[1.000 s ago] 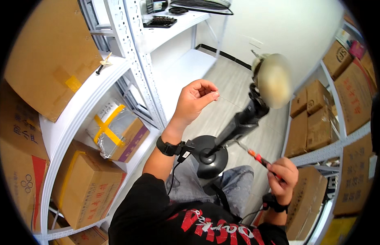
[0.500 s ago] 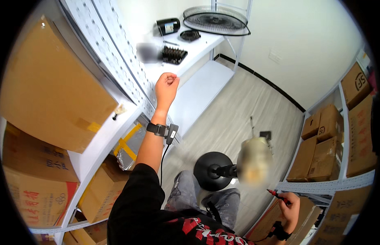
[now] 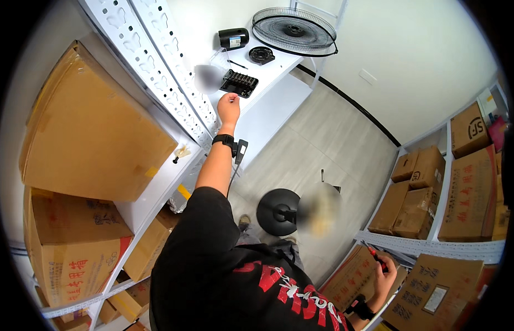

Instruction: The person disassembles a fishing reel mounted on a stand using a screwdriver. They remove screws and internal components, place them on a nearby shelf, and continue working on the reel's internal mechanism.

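My left hand (image 3: 229,110) reaches to the near edge of the white shelf, just in front of an open black bit case (image 3: 240,83). Its fingers are closed, and whatever they may hold is too small to make out. A row of metal pieces stands in the case, and a clear lid (image 3: 219,58) is raised behind it. Low on the right, my right hand (image 3: 385,275) is wrapped round a red and black screwdriver (image 3: 378,260), its tip pointing up and left. A thin dark rod (image 3: 238,64) lies behind the case.
A round wire fan grille (image 3: 294,32), a black housing (image 3: 233,38) and a black round part (image 3: 261,55) occupy the shelf. On the floor stands a black round base (image 3: 274,212), partly behind a blurred patch. Racks of cardboard boxes (image 3: 97,132) flank both sides.
My left hand has moved closer to the bit case. My right hand keeps the screwdriver, which now points more steeply upward. The view has shifted as my body leans toward the shelf.
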Tool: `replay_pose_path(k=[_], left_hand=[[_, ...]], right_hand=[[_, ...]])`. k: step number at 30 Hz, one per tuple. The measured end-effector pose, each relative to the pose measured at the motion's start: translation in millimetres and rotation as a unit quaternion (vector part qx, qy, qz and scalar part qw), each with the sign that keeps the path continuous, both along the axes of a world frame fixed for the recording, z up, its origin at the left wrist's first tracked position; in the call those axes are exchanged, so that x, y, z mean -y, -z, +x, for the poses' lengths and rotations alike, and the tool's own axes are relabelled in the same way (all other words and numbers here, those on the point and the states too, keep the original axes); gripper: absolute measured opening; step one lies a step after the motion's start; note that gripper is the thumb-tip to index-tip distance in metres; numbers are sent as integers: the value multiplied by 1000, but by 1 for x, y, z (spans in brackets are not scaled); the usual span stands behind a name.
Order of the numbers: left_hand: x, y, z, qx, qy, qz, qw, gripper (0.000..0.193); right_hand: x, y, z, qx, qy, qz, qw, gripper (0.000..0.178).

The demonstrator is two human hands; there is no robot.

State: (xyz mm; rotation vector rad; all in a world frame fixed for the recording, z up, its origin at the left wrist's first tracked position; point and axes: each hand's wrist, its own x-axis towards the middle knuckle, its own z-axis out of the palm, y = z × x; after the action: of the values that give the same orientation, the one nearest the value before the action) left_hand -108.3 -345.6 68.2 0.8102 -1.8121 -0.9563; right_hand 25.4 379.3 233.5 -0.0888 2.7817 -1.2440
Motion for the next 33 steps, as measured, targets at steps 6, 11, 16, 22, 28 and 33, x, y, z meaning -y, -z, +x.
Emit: replay_pose_path(k=[6, 11, 16, 22, 28, 33], left_hand=[[23, 16, -33, 22, -12, -8, 1000, 8], [43, 20, -57, 98, -7, -54, 994, 10], [50, 28, -67, 146, 6, -101, 984, 13], [55, 26, -65, 181, 35, -104, 977, 15], [53, 13, -56, 113, 59, -111, 986, 13], [37, -31, -44, -7, 75, -116, 990, 13]], right_hand=[[13, -18, 27, 4, 59, 27, 998, 14], [23, -30, 42, -12, 86, 47, 995, 14], [43, -41, 56, -11, 105, 67, 992, 13], [58, -49, 58, -21, 106, 78, 991, 13], [63, -44, 59, -22, 106, 75, 991, 14], [73, -44, 55, -33, 91, 55, 994, 14]])
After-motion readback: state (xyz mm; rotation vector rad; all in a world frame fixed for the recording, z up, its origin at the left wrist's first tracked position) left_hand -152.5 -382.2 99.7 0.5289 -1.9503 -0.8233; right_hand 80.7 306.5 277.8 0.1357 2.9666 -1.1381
